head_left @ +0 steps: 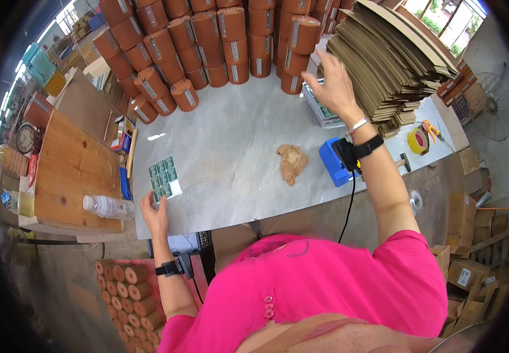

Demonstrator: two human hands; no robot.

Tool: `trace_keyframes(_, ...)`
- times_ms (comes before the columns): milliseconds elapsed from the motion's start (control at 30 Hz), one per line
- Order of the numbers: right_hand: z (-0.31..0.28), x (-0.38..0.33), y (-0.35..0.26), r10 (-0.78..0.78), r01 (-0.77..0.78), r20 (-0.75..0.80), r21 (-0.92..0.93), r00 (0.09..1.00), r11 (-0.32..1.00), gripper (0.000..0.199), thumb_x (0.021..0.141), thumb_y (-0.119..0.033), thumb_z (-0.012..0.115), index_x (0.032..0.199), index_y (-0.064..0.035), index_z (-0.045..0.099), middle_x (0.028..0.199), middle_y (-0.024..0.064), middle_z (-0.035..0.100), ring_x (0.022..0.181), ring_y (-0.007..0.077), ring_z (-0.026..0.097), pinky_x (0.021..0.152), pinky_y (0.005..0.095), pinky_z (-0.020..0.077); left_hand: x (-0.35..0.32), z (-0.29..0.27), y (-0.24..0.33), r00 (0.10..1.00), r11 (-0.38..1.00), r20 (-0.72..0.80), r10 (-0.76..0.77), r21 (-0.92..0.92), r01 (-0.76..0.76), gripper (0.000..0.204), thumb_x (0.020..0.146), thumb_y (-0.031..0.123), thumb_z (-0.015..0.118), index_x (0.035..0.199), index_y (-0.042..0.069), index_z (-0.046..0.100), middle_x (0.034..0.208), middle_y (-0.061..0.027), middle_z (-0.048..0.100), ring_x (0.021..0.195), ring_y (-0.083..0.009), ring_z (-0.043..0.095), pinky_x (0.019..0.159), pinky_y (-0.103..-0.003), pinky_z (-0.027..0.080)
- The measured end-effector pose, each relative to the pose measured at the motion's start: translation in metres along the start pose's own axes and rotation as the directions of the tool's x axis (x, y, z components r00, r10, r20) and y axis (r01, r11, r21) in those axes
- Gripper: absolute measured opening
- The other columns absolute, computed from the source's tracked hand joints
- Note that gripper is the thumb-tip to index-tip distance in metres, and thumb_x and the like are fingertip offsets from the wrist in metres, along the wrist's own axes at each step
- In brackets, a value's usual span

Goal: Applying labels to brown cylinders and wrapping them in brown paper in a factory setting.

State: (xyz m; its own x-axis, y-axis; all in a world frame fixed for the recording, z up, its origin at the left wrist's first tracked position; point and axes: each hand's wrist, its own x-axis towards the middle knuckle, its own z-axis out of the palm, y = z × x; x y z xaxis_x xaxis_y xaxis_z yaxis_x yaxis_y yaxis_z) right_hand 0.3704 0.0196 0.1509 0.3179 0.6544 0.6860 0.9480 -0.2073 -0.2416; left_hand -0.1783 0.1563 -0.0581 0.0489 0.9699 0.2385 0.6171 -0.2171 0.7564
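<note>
My left hand [155,215] is at the table's near left edge, fingers apart and holding nothing. Its thumb and fingertips are right by the near edge of a sheet of green and white labels [161,174]; whether they touch it I cannot tell. My right hand [335,88] is raised at the far right, fingers spread and empty. Below and beside it is a stack of similar green label sheets [327,121], partly hidden by the hand. Just left of its fingertips stand stacked reddish-brown cylinders [293,62] with pale strips down their sides.
More brown cylinders [210,47] line the table's far side. A tall cardboard pile [378,65] stands right. A blue tape dispenser [332,162], crumpled brown paper [292,163], yellow tape roll [417,141] and hammer [405,162] lie nearby. A plastic bottle [110,207] is left, beside a wooden box [72,176].
</note>
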Motion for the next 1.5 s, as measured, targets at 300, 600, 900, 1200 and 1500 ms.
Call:
trace_keyframes(300,0.041,0.13,0.021,0.37,-0.357,0.016,-0.226,0.929,0.906,0.085,0.083,-0.048,0.082,0.141,0.0049,0.05,0.137,0.0297,0.058,0.125,0.0418,0.06,0.101,0.0476,0.0515,-0.013,0.015,-0.001,0.982,0.993,-0.158,0.104,0.066,-0.094,0.045,0.087,0.018,0.077,0.124,-0.003,0.064,0.123,-0.0177,0.063,0.115,-0.0324,0.061,0.096,-0.04,0.048)
trace_keyframes(600,0.049,0.121,0.016,0.282,-0.282,-0.101,0.016,0.954,0.959,0.076,0.07,-0.041,0.088,0.125,0.0012,0.055,0.129,0.0308,0.056,0.121,0.0456,0.056,0.104,0.0509,0.0477,-0.024,0.005,0.044,0.956,0.988,-0.251,0.153,0.061,-0.143,0.059,0.084,0.016,0.081,0.135,-0.004,0.057,0.129,-0.0201,0.06,0.121,-0.0347,0.057,0.104,-0.043,0.045)
trace_keyframes(900,0.027,-0.143,-0.155,-0.117,-0.083,0.38,0.472,0.918,0.878,0.094,0.074,-0.038,0.091,0.146,0.0015,0.046,0.132,0.0253,0.06,0.115,0.0389,0.064,0.097,0.0434,0.0532,-0.08,0.076,0.172,0.861,0.824,0.22,0.459,-0.467,-0.32,0.096,0.066,0.016,0.094,0.147,-0.002,0.045,0.144,-0.0206,0.051,0.134,-0.0356,0.051,0.11,-0.045,0.045)
trace_keyframes(1200,0.036,-0.206,-0.08,-0.162,0.161,0.307,0.027,0.938,0.986,0.057,0.083,-0.025,0.083,0.133,-0.0064,0.062,0.134,0.0145,0.063,0.126,0.0345,0.057,0.104,0.0434,0.0435,-0.099,0.087,0.154,0.819,0.816,0.382,0.427,-0.553,-0.167,0.09,0.068,0.017,0.094,0.143,0.006,0.047,0.131,-0.0171,0.062,0.12,-0.0306,0.064,0.102,-0.041,0.053)
trace_keyframes(1500,0.024,-0.171,-0.135,-0.324,0.088,0.24,0.666,0.915,0.741,0.018,0.084,-0.007,0.074,0.102,-0.0087,0.075,0.1,0.0083,0.073,0.097,0.0288,0.066,0.087,0.0394,0.052,-0.104,0.097,0.159,0.851,0.804,0.39,0.352,-0.591,-0.062,0.088,0.067,0.021,0.096,0.14,0.007,0.048,0.123,-0.0161,0.067,0.112,-0.0257,0.067,0.095,-0.038,0.056)
